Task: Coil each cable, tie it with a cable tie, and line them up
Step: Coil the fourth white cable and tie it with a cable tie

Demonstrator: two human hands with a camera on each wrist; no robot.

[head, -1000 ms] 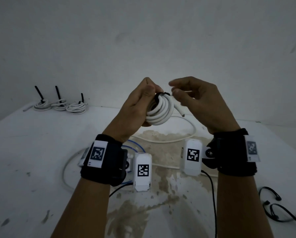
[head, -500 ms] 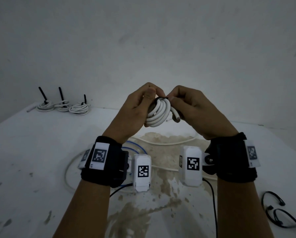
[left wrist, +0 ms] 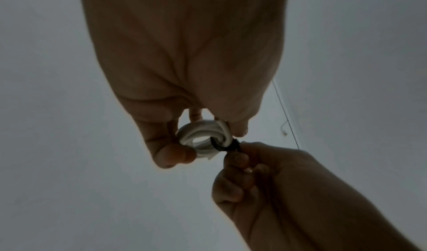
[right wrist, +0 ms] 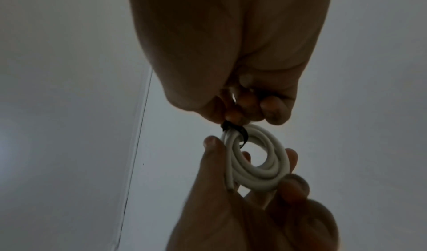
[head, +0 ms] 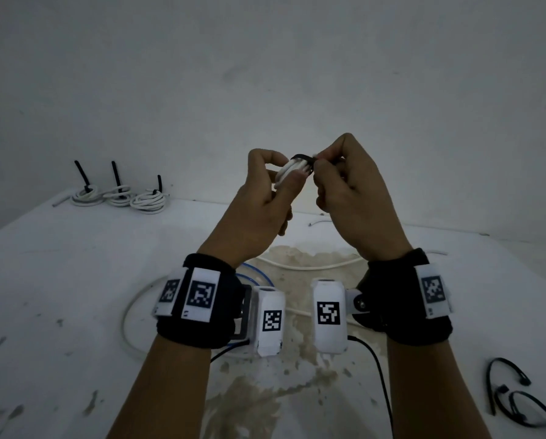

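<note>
Table (head: 59,280): three tied coils (head: 119,198) in a row at the far left, against the wall (head: 265,74), each touching its neighbour. Loose cable (head: 132,312) looped near the table's middle, partly hidden under the wrists. Spare ties (head: 512,397), possibly two, at the near right edge. Above the middle, clear of the table: left hand (head: 259,204) left of right hand (head: 354,198), small coil (head: 292,169) between them, cable tie (head: 303,158) on the coil's right side.

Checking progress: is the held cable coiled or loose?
Coiled: the white cable forms stacked loops in the left hand, a black tie around them.
</note>
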